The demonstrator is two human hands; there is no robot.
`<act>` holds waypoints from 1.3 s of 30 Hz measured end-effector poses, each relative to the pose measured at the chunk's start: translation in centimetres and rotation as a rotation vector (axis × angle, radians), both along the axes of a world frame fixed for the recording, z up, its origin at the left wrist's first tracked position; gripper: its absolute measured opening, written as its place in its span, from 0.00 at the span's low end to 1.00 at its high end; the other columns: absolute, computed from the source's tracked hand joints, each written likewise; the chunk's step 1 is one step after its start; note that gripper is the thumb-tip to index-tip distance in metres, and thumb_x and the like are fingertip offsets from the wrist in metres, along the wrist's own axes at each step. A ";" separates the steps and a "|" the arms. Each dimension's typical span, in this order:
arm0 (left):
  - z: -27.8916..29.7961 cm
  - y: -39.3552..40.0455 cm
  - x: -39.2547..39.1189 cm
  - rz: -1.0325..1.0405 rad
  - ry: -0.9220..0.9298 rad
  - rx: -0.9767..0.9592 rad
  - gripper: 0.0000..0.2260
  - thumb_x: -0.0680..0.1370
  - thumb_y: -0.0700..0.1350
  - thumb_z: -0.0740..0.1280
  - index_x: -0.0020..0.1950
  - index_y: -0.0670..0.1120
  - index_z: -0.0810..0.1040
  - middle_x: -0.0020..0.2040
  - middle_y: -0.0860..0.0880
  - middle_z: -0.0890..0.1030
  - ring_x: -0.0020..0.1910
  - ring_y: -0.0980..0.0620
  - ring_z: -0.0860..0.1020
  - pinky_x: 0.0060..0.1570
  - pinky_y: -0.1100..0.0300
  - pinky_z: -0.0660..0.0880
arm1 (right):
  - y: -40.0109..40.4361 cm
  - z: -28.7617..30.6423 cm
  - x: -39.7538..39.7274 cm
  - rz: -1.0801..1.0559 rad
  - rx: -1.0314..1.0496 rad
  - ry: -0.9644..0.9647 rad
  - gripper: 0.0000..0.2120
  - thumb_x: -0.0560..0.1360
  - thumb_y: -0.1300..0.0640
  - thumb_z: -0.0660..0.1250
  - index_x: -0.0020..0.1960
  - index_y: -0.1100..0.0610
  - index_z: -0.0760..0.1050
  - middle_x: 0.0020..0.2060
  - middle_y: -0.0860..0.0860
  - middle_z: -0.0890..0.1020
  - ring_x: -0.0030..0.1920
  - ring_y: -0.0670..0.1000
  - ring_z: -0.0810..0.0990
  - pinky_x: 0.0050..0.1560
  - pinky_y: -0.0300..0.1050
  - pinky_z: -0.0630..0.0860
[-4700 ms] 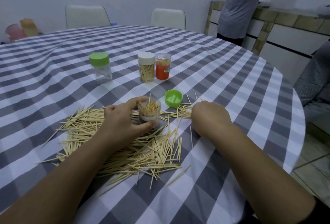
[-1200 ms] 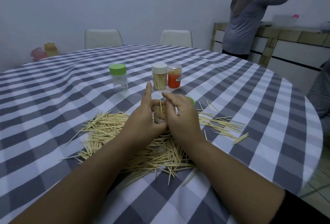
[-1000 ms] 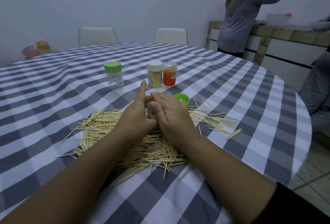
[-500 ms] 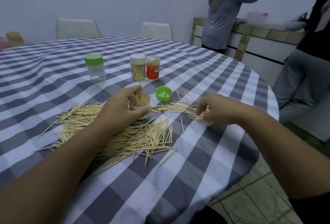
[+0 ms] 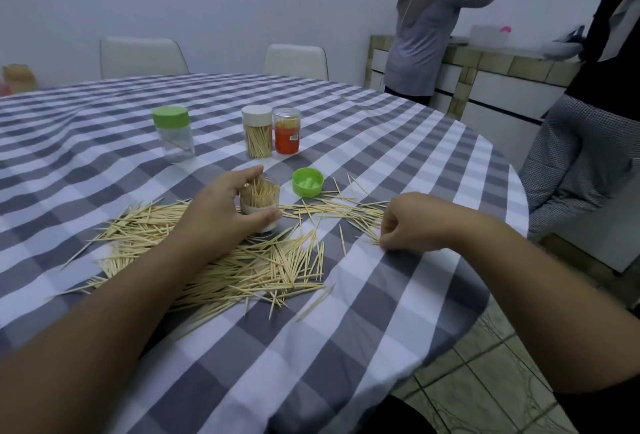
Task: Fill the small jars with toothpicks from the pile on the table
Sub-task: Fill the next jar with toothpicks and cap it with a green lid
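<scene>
Right hand (image 5: 412,222) now pinching toothpicks (image 5: 372,239); four jars, one held.

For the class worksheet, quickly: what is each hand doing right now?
Left hand: grips the open jar of toothpicks.
Right hand: fingers curled at loose toothpicks; whether it pinches any cannot be told.

- One head-worn camera looks forward and down across the checked table (image 5: 398,143) (wide-angle, edges bowed).
- Forearms enter near; chairs (image 5: 142,58) and wall lie far.

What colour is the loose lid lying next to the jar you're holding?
Bright green. The loose lid lies open side up on the checked tablecloth, seen in the head view.
</scene>
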State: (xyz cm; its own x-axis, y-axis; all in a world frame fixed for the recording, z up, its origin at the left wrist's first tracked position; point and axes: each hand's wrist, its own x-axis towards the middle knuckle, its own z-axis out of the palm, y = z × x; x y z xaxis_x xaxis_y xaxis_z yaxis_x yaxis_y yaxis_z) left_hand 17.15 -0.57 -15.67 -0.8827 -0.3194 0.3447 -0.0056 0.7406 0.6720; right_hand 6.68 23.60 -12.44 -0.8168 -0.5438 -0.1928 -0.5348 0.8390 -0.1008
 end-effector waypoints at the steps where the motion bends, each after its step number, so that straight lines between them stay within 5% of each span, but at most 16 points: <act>1: 0.0 0.0 0.0 -0.002 0.002 0.005 0.33 0.70 0.53 0.75 0.73 0.55 0.67 0.62 0.54 0.74 0.55 0.58 0.71 0.53 0.61 0.68 | -0.3 -0.3 0.1 -0.001 -0.030 0.011 0.07 0.72 0.54 0.67 0.37 0.54 0.79 0.35 0.50 0.80 0.38 0.49 0.76 0.38 0.43 0.72; 5: 0.0 0.0 0.0 -0.006 0.011 -0.011 0.33 0.70 0.52 0.74 0.73 0.54 0.67 0.64 0.52 0.74 0.56 0.59 0.70 0.54 0.64 0.66 | -1.3 -1.5 0.0 -0.032 -0.105 0.217 0.05 0.71 0.52 0.65 0.45 0.53 0.74 0.46 0.50 0.75 0.50 0.51 0.72 0.46 0.45 0.70; 11: 0.0 -0.1 0.0 -0.011 0.012 -0.012 0.33 0.70 0.52 0.75 0.73 0.54 0.67 0.65 0.53 0.74 0.56 0.61 0.69 0.53 0.66 0.64 | -2.0 -1.8 -0.4 -0.042 -0.158 0.082 0.31 0.74 0.53 0.63 0.74 0.52 0.56 0.71 0.50 0.63 0.71 0.52 0.60 0.68 0.49 0.60; 20: 0.0 -0.2 -0.3 -0.017 0.011 -0.025 0.33 0.70 0.52 0.75 0.73 0.54 0.67 0.66 0.54 0.73 0.56 0.62 0.68 0.53 0.67 0.63 | -2.6 -2.8 -1.4 0.012 0.105 0.307 0.20 0.77 0.63 0.51 0.69 0.57 0.63 0.58 0.56 0.76 0.56 0.58 0.74 0.52 0.48 0.72; 26: -0.1 -0.3 -0.3 -0.021 0.005 -0.041 0.33 0.70 0.52 0.74 0.73 0.54 0.67 0.66 0.54 0.73 0.56 0.62 0.68 0.54 0.66 0.63 | -3.0 -3.8 -0.5 0.115 0.130 0.531 0.13 0.78 0.66 0.52 0.57 0.59 0.71 0.51 0.55 0.78 0.51 0.56 0.76 0.41 0.43 0.64; 33: -0.1 -0.4 -0.3 -0.022 -0.002 -0.040 0.33 0.70 0.53 0.75 0.73 0.54 0.67 0.66 0.53 0.73 0.56 0.60 0.68 0.55 0.64 0.65 | -3.5 -3.5 0.6 0.083 0.141 0.512 0.14 0.78 0.68 0.54 0.58 0.61 0.73 0.53 0.56 0.73 0.48 0.56 0.78 0.39 0.44 0.67; 36: -0.1 -0.4 -0.3 -0.026 -0.003 -0.041 0.34 0.70 0.53 0.74 0.73 0.54 0.66 0.67 0.53 0.73 0.57 0.60 0.69 0.56 0.64 0.65 | -3.6 -3.1 1.0 0.078 0.147 0.516 0.13 0.78 0.68 0.54 0.57 0.61 0.73 0.46 0.55 0.67 0.42 0.56 0.74 0.39 0.44 0.66; 39: -0.1 -0.4 -0.3 -0.021 -0.009 -0.059 0.34 0.70 0.54 0.74 0.74 0.54 0.65 0.68 0.53 0.72 0.62 0.55 0.71 0.56 0.62 0.66 | -3.6 -3.0 1.0 0.033 0.108 0.477 0.11 0.78 0.68 0.54 0.56 0.62 0.71 0.50 0.57 0.69 0.38 0.53 0.69 0.36 0.44 0.66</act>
State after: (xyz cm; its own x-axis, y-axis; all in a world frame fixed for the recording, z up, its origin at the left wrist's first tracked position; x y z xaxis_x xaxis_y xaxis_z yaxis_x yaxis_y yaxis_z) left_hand 16.86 -1.00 -15.77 -0.8921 -0.2799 0.3546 0.0049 0.7788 0.6272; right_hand 7.68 20.00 -15.42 -0.8103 -0.5686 0.1418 -0.5268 0.8128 0.2486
